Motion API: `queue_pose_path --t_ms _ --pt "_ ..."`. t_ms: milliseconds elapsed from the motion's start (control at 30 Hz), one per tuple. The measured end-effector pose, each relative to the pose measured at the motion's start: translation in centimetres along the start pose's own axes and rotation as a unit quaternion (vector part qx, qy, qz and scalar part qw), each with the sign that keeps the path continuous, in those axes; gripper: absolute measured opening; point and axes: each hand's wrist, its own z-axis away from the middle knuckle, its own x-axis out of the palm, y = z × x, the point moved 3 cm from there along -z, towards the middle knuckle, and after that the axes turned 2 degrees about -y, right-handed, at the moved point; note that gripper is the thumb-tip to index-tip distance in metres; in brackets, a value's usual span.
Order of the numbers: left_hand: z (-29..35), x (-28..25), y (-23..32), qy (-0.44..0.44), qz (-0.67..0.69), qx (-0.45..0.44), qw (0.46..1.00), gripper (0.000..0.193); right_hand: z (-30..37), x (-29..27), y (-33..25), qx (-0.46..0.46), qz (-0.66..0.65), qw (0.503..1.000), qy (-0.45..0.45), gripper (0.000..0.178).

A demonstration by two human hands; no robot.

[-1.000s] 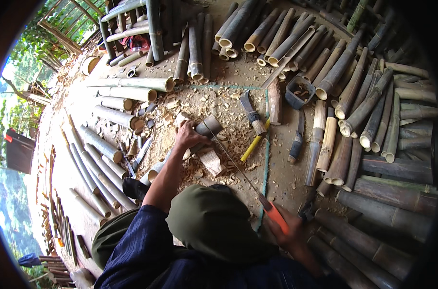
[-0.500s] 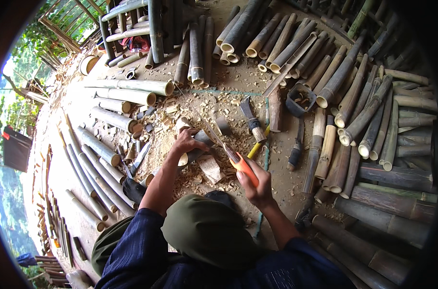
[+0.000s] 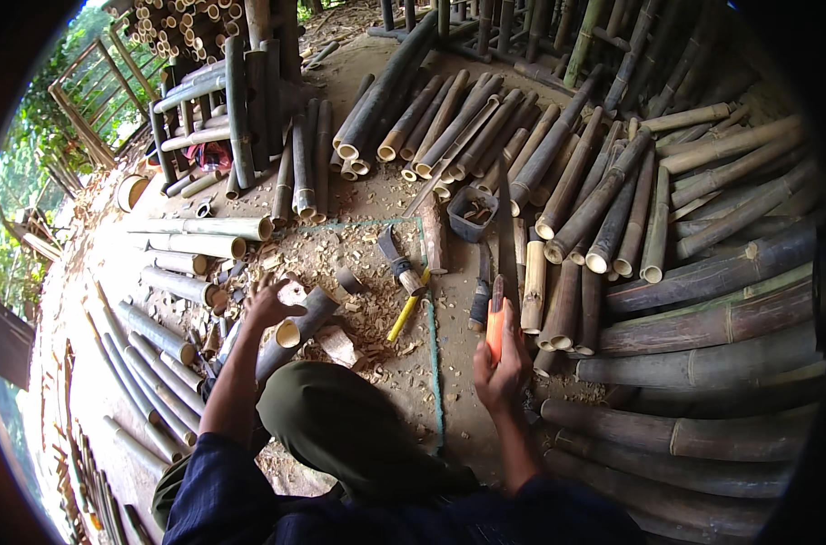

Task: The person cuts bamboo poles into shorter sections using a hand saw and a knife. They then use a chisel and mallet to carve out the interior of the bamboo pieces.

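Observation:
My right hand (image 3: 502, 371) is wrapped round the orange handle of a handsaw (image 3: 506, 241). Its long dark blade points away from me, off to the right of the shavings. On the left, my left hand (image 3: 269, 304) is raised with fingers apart and holds nothing. Just beside it lies a dark bamboo length (image 3: 313, 312), in front of my knee. A pale cut bamboo end (image 3: 287, 334) shows near that length, and a chopped wood block (image 3: 339, 347) lies to its right.
A hatchet-like blade with a wooden handle (image 3: 395, 259), a yellow stick-like tool (image 3: 405, 316) and a dark-handled knife (image 3: 479, 300) lie on the ground. A black container (image 3: 472, 218) stands beyond. Bamboo poles (image 3: 703, 368) are piled right; more poles (image 3: 186, 245) lie left.
My left hand has let go of the bamboo and opened. My right hand has swung the saw away to the right, its blade now pointing forward. The view has shifted right.

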Motion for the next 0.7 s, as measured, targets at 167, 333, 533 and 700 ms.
queue_pose_path --t_ms 167,333,533,700 --pt "3.1 -9.1 -12.5 0.000 0.020 -0.003 1.000 0.097 2.5 7.4 5.9 0.015 0.120 0.990 -0.074 0.078" --pt "10.0 -18.6 -18.4 0.075 -0.080 -0.050 0.993 0.081 6.7 13.1 9.7 0.136 0.224 0.922 -0.285 0.097" --pt "17.1 -13.0 -20.6 -0.060 0.029 -0.028 0.997 0.058 6.6 14.2 8.7 0.082 0.252 0.911 -0.317 0.083" --pt "18.6 1.4 -11.9 -0.325 0.224 0.043 0.918 0.062 -1.7 22.1 2.3 0.085 0.096 0.900 -0.416 0.069"
